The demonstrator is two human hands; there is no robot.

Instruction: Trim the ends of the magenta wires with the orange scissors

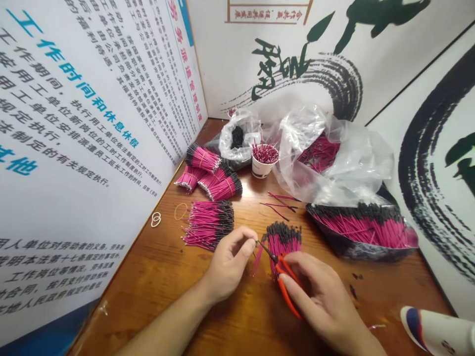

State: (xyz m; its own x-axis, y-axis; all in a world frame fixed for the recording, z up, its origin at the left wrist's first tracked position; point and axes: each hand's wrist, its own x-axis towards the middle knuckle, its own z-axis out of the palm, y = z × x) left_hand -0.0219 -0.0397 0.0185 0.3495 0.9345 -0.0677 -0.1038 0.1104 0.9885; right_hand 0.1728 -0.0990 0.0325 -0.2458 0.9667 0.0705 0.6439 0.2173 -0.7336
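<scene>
My left hand (230, 264) is closed in a pinch between thumb and forefinger. A thin pink wire (257, 262) with a dark end hangs blurred at its fingertips. My right hand (321, 291) grips the red-handled long-nose pliers (288, 289), whose narrow dark jaws point up and left and reach the left fingertips. Whether the jaws touch the wire I cannot tell. Just behind the pliers lies a small pile of pink wires (284, 241) with black ends. Beyond my left hand, a wider row of the same wires (208, 222) rests flat on the table.
Banded wire bundles (218, 180) are stacked at the back left. A paper cup (261, 169) full of wires stands beside plastic bags (293, 173). To the right sits a dark tray (349, 249) of wires. A white bottle-like object (438, 329) lies front right. Printed panels enclose the wooden table (156, 277).
</scene>
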